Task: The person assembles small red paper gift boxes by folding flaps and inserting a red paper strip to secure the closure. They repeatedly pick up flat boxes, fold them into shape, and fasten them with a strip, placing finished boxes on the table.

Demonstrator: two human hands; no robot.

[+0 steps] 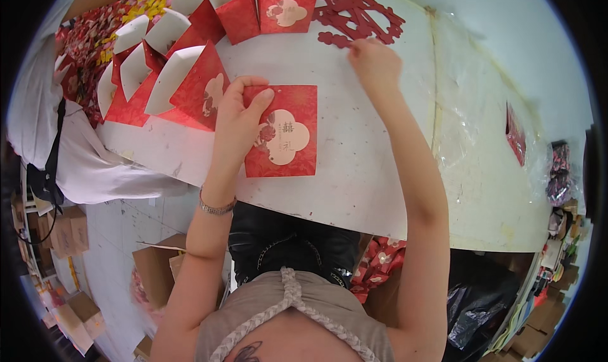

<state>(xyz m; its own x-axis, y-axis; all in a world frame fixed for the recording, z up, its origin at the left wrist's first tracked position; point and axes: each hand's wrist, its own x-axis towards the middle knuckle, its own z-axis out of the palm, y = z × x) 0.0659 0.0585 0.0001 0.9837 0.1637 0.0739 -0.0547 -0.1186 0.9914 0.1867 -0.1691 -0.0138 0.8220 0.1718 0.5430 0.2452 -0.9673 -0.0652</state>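
A flat-lying red paper gift box [305, 105] with a cream flower-shaped label and a floral print rests on the white table near its front edge. My left hand [240, 112] grips it at the upper left corner, thumb on the front face, the other fingers mostly hidden behind. Farther right, my right hand [378, 61] is closed in a pinch at the near edge of a pile of dark red cut-out paper tags [373, 17]. Its fingertips meet the end of one tag [332, 40]; the exact grip is partly hidden.
Several open red boxes [199, 86] with white insides stand at the left and far side of the table [367, 191]. Beyond them lies a heap of colourful wrapped sweets [149, 1]. A person in white clothing [95, 153] is at the left. Clear plastic film [465, 83] covers the table's right part.
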